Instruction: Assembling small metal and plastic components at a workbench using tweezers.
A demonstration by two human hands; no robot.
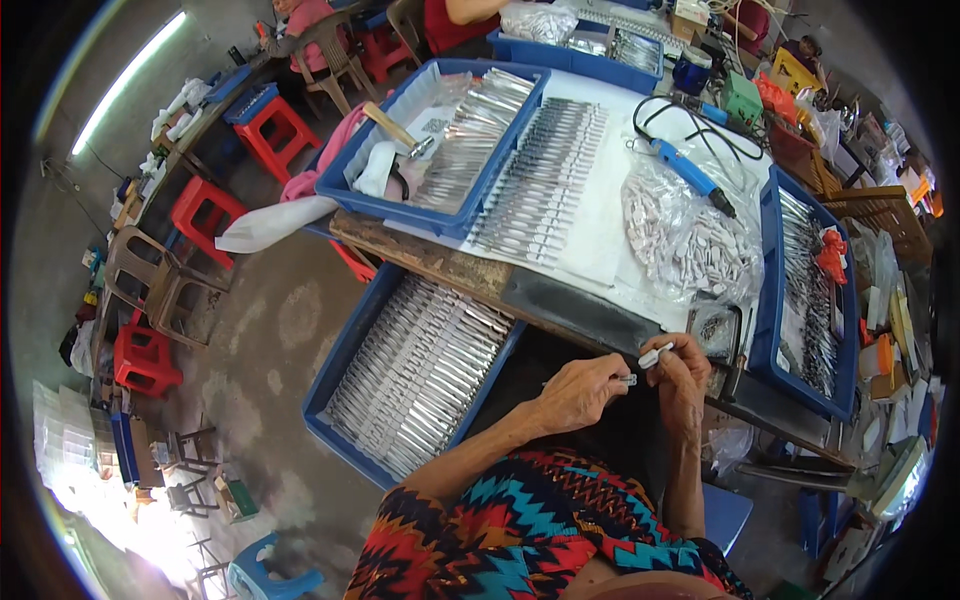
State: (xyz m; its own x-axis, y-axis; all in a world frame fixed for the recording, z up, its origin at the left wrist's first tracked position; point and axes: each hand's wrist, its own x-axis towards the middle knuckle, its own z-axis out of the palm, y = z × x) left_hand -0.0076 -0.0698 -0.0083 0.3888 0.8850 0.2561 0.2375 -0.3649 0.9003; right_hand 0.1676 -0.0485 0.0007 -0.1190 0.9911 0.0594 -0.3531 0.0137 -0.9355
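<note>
My left hand (pixel 588 392) is closed on a slim silver metal piece, whose end (pixel 628 380) sticks out past the fingertips; the rest of it is hidden by the hand. Close beside it, my right hand (pixel 684 378) pinches a small whitish-grey part (pixel 655 355) between thumb and fingers. The two pieces are apart, in front of the table edge. Just beyond my right hand is a small dark tray (pixel 716 328) of tiny parts. A clear plastic bag (pixel 690 235) of similar small whitish parts lies on the table.
A blue electric screwdriver (pixel 692 176) with a black cable rests on the bag. Rows of slim metal pieces (pixel 540 180) lie on white paper. Blue tubs stand lower left (pixel 318 412), at the right (pixel 765 330), and upper left (pixel 452 222), the last holding a hammer (pixel 395 128). Red stools (pixel 205 215) stand left.
</note>
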